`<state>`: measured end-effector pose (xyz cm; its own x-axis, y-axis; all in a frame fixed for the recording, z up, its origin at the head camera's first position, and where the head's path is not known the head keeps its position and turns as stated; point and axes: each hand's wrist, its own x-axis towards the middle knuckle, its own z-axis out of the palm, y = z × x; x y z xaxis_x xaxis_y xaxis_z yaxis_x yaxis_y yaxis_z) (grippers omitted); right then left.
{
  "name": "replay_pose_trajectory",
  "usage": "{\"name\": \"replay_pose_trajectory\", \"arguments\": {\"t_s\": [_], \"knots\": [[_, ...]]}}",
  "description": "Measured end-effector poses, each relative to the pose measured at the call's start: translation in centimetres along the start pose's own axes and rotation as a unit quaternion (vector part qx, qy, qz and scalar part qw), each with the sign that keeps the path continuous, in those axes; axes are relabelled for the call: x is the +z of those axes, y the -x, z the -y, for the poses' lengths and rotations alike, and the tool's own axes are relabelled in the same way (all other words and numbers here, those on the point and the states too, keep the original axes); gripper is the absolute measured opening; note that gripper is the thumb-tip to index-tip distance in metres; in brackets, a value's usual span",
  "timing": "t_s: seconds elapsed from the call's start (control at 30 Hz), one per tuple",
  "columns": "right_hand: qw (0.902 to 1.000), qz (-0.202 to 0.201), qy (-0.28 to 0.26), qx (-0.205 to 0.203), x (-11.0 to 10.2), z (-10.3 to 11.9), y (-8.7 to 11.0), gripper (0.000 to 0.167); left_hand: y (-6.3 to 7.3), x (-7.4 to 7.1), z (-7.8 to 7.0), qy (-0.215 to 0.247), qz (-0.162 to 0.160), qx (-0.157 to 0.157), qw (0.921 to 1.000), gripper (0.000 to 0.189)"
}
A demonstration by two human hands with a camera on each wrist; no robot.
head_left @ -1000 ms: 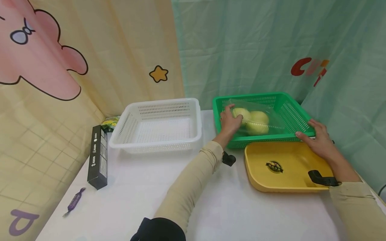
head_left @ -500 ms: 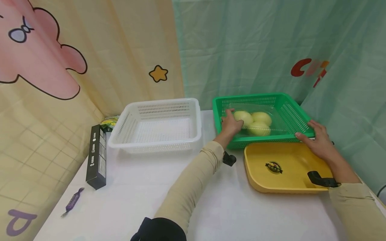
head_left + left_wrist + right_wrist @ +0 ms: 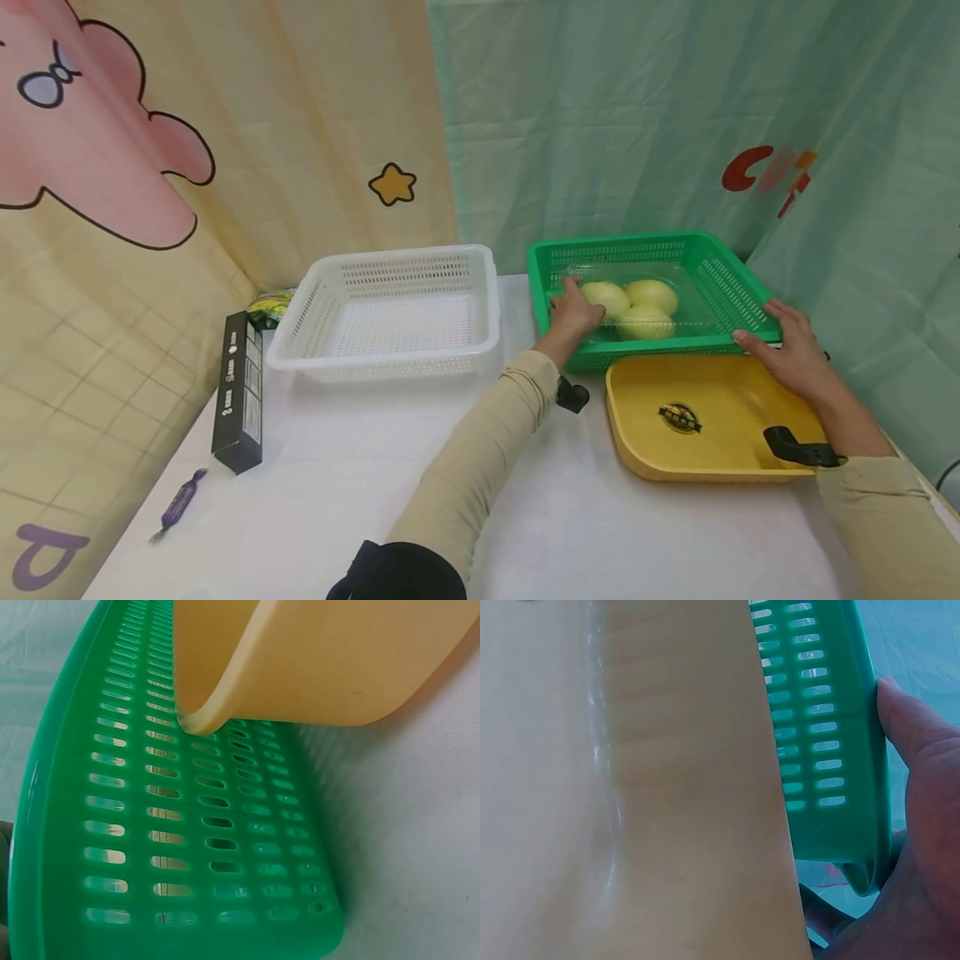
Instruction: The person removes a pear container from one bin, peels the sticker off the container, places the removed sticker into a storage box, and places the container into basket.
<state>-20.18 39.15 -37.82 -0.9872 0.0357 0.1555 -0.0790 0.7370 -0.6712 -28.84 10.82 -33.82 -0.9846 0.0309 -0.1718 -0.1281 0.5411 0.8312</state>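
Note:
A clear plastic box (image 3: pixel 693 304) with three round pale yellow-green fruits (image 3: pixel 647 322) lies in the green basket (image 3: pixel 546 250). My left hand (image 3: pixel 573 315) reaches over the basket's front left part and grips the left end of that box, with the thumb beside the fruits. My right hand (image 3: pixel 795 354) holds the basket's front right corner. In the right wrist view its thumb (image 3: pixel 911 724) presses the green rim and the other fingers pass below. The left wrist view shows the basket's slotted side, and the left hand is almost wholly out of it.
A yellow tray (image 3: pixel 727 417) touches the green basket's front. A white basket (image 3: pixel 408 358) stands to the left, with a yellow-green packet (image 3: pixel 270 307) behind its left side. Further left are a long black box (image 3: pixel 238 392) and a purple wrapped candy (image 3: pixel 180 504). Curtains surround the white table (image 3: pixel 337 483).
The clear box was tilted up in the left hand and has come down flatter into the green basket, showing a third fruit. The right hand has stayed on the basket corner.

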Motion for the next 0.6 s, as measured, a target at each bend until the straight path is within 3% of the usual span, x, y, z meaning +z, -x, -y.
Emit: {"name": "replay_pose_trajectory", "arguments": {"t_s": [0.6], "knots": [[1.0000, 0.000, -0.003, 0.001, -0.01, -0.09, -0.02, 0.078, 0.00, 0.11, -0.07, -0.038, -0.006, 0.002, 0.9992, 0.059]]}}
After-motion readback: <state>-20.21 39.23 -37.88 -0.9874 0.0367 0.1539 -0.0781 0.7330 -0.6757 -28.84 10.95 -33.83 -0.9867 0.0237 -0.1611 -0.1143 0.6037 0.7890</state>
